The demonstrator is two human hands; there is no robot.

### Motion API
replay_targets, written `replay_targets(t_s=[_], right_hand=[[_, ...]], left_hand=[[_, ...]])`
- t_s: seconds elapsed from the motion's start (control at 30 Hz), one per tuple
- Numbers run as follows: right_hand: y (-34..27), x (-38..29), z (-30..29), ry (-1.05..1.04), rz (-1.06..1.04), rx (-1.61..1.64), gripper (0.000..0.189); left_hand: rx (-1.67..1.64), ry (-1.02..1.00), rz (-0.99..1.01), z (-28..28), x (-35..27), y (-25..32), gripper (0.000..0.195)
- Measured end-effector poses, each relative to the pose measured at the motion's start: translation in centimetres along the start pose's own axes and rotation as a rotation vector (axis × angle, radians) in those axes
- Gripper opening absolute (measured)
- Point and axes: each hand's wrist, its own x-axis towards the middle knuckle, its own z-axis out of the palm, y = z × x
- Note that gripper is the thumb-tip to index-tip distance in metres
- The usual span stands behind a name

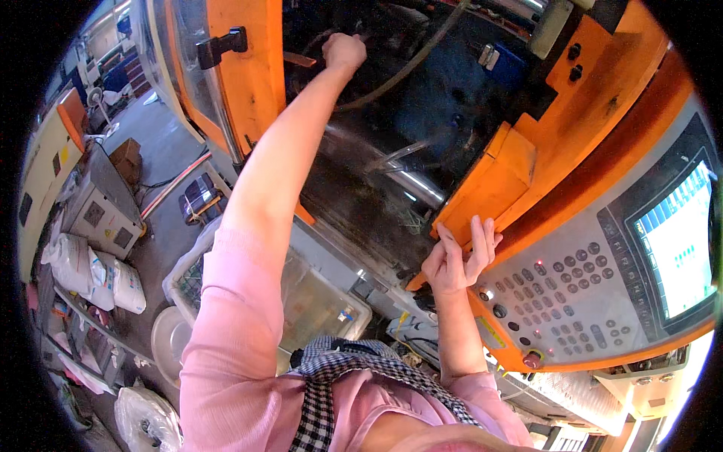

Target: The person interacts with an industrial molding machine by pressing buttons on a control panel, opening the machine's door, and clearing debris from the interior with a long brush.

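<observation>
My left hand (344, 52) reaches deep into the dark interior of an orange-framed industrial machine, which looks like an injection moulding machine. Its fingers are curled, and the picture does not settle whether they grip anything. A grey hose (415, 68) curves past beside that hand. My right hand (460, 254) is at the edge of the orange metal housing (486, 175), fingers apart, with nothing seen in it. Just right of it is the control panel (542, 299) with rows of buttons and a lit screen (678, 243).
An orange sliding door (245, 85) with a black handle (222, 46) stands at left. Metal rods (415, 183) cross the machine's lower opening. Below are a translucent plastic bin (322, 299) and a netted basket (189, 277). White sacks (127, 285) and a grey cabinet (107, 209) stand farther left.
</observation>
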Motion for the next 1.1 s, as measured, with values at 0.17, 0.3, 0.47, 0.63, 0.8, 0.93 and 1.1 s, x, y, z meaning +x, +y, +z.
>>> replay_targets(t_s=[0.17, 0.3, 0.47, 0.63, 0.8, 0.93, 1.1], right_hand=[[0.0, 0.2, -0.4, -0.001, 0.054, 0.021, 0.022], [-0.4, 0.0, 0.1, 0.001, 0.034, 0.041, 0.021], [0.2, -0.3, -0.6, -0.004, -0.010, -0.001, 0.022], [-0.5, -0.2, -0.4, -0.031, -0.005, 0.005, 0.027], [0.1, -0.3, -0.1, -0.006, -0.013, 0.046, 0.022], [0.0, -0.3, 0.1, -0.002, -0.004, 0.027, 0.023], [0.3, -0.2, -0.3, -0.024, -0.027, -0.033, 0.022]], left_hand=[[-0.095, -0.038, 0.022, 1.2, -1.9, 2.3, 0.038], [0.062, -0.063, 0.055, 3.5, 2.7, 1.3, 0.034], [-0.008, -0.068, -0.105, 6.7, 7.7, 2.8, 0.031], [0.512, -0.250, 0.123, 5.7, 8.7, -1.5, 0.029], [0.399, -0.071, 0.323, 1.1, 2.8, -1.0, 0.029], [-0.050, 0.373, 0.427, -2.0, -4.5, -1.3, 0.029], [-0.209, 0.398, 0.334, -8.1, -15.0, -4.7, 0.027]])
